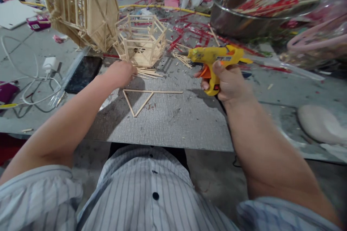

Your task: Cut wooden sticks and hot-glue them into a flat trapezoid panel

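A yellow hot glue gun (217, 57) is gripped in my right hand (230, 83), its nozzle pointing left above the table. My left hand (121, 73) is at the left end of a small pile of thin wooden sticks (149, 73); its fingers are bent together, and whether a stick is between them is hidden. Closer to me lies a flat figure of joined sticks (143, 103): a triangle whose top stick runs on to the right. Just behind the pile stands an open six-sided stick frame (143, 48).
A larger stick lantern-like structure (89, 11) stands at the back left. Beside my left forearm lies a black phone (84, 74), with a white charger (51, 64) and cables. A metal basin (225, 18) of sticks and red strips stands at the back right, near a pink-rimmed basket (306, 39).
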{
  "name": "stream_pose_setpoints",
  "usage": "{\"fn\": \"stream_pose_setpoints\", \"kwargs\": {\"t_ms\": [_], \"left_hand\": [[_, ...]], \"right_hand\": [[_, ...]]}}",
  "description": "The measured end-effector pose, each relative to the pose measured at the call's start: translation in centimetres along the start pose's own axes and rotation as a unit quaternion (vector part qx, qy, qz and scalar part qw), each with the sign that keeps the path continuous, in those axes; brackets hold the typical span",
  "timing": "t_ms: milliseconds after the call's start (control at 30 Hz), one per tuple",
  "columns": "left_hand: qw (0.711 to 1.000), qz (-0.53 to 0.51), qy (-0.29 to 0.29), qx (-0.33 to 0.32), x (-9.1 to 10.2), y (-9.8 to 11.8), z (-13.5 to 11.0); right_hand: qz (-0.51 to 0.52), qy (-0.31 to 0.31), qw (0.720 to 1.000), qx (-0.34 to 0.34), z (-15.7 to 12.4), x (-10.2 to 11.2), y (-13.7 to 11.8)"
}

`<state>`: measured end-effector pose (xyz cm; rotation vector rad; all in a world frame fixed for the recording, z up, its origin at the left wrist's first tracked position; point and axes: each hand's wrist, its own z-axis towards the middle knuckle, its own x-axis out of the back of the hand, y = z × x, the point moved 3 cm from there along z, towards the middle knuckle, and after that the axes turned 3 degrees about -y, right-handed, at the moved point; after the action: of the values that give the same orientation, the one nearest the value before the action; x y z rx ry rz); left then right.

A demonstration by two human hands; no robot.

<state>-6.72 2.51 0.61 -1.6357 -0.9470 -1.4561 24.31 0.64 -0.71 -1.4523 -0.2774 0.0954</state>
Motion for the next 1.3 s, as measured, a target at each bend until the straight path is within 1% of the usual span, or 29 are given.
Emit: {"fn": "stream_pose_setpoints", "kwargs": {"t_ms": [100, 200, 300, 433, 500, 600, 667, 767, 867, 933, 1033, 1100, 1167, 1233, 1300], "left_hand": [[0.998, 0.035, -0.044, 0.032, 0.1, 0.4, 1.3], [0.999, 0.041, -0.03, 0.017, 0.0, 0.2, 1.8], [0.999, 0.03, -0.013, -0.001, -0.3, -0.3, 1.8], [0.999, 0.028, -0.023, 0.015, -0.3, -0.2, 1.5], [0.998, 0.035, -0.035, 0.026, -0.1, 0.1, 1.5], [0.995, 0.06, -0.056, 0.048, 0.1, 0.4, 1.4], [0.993, 0.071, -0.062, 0.075, 0.3, 0.3, 1.2], [0.99, 0.055, -0.058, 0.119, 0.7, -0.3, 0.6], [0.992, 0.009, -0.042, 0.118, 1.0, -0.7, 0.2], [0.992, 0.027, -0.045, 0.116, 1.0, -0.8, 0.1], [0.988, 0.092, -0.056, 0.114, 1.0, -0.3, 0.2], [0.987, 0.102, -0.044, 0.113, 1.4, 0.2, 0.1], [0.99, 0.083, -0.019, 0.109, 2.1, 0.9, -0.3], [0.993, 0.045, 0.001, 0.111, 3.0, 1.5, -0.9], [0.993, -0.023, 0.027, 0.111, 3.8, 2.1, -1.4]], "right_hand": [[0.021, 0.005, 1.0, -0.014, -0.1, 0.0, -0.1], [0.026, -0.005, 0.999, -0.028, -0.2, 0.1, -0.2], [0.064, -0.017, 0.998, -0.016, -0.4, 0.0, -0.6], [0.092, -0.03, 0.995, -0.015, -0.4, -0.3, -0.6], [0.089, -0.018, 0.996, 0.0, 0.0, -0.4, 0.0], [0.093, 0.026, 0.994, 0.054, 0.8, -0.2, 1.1], [0.095, 0.039, 0.992, 0.07, 1.2, -0.2, 1.7], [0.096, 0.044, 0.992, 0.072, 1.3, -0.3, 1.9], [0.094, 0.049, 0.992, 0.076, 1.2, -0.3, 1.7], [0.089, 0.046, 0.992, 0.077, 1.1, -0.3, 1.7], [0.086, 0.047, 0.992, 0.074, 1.2, -0.3, 1.8], [0.086, 0.051, 0.992, 0.078, 1.2, -0.2, 1.9], [0.088, 0.052, 0.991, 0.085, 1.2, -0.2, 1.8], [0.091, 0.051, 0.991, 0.086, 1.2, -0.3, 1.8], [0.094, 0.05, 0.991, 0.078, 1.1, -0.3, 1.8]]}}
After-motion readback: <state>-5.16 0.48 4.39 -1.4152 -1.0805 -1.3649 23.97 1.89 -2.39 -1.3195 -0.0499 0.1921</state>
